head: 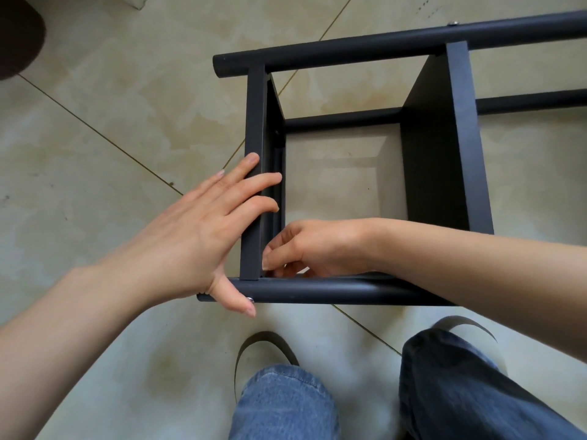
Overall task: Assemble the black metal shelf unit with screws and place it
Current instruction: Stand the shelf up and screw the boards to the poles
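The shelf unit (438, 160) lies on its side on the floor (127, 90). The end panel (254, 173) is steadied by the flat, straight-fingered left hand (203, 230). Something small, probably a screw, appears pinched by the right hand (305, 249) at the lower corner; it should be started straight while the panel is kept flush against the tube (333, 290).

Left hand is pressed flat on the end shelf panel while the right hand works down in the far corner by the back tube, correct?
Not quite. The head view shows the right hand at the near corner, by the front tube. The left hand does rest, fingers straight, on the end shelf panel.
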A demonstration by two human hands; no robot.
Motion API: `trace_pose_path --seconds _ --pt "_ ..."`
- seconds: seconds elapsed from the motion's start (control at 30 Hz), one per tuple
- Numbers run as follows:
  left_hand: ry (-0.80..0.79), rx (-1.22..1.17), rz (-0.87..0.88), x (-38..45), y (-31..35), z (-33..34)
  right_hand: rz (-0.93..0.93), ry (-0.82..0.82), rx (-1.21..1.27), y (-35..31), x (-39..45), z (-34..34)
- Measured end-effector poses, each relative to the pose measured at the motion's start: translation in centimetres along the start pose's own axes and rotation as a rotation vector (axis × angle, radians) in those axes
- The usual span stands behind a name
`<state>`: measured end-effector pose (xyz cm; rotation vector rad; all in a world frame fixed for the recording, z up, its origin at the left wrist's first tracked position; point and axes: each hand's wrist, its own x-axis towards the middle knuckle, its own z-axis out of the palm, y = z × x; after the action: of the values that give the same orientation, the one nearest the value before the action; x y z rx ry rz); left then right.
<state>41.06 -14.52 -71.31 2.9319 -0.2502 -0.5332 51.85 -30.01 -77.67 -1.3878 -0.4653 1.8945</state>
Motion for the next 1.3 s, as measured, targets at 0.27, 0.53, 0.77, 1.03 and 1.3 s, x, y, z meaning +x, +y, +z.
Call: trace_pose_path --seconds 0.27,0.53,0.77,1.03,1.3 --pt "-0.013 -0.624 -0.185 -1.1 0.9 1.0 -0.002 0.179 -0.535 -0.3 -4.5 -0.3" --pt "0.321 -1.023 -0.631 2.1 3.1 1.6 -0.120 0.392 -0.821 0.1 -10.2 1.1" --pt "0.153 -0.966 -0.821 3.7 3.5 -0.3 -0.175 0.607 -1.175 2.9 -12.4 2.2" --pt "0.155 -1.182 -0.911 5.1 3.5 -0.9 -0.298 0.670 -1.251 3.9 -11.6 1.9" --pt "0.150 -1.217 -0.855 4.4 2.8 -3.7 -0.422 0.772 -1.240 2.9 -11.9 1.8"
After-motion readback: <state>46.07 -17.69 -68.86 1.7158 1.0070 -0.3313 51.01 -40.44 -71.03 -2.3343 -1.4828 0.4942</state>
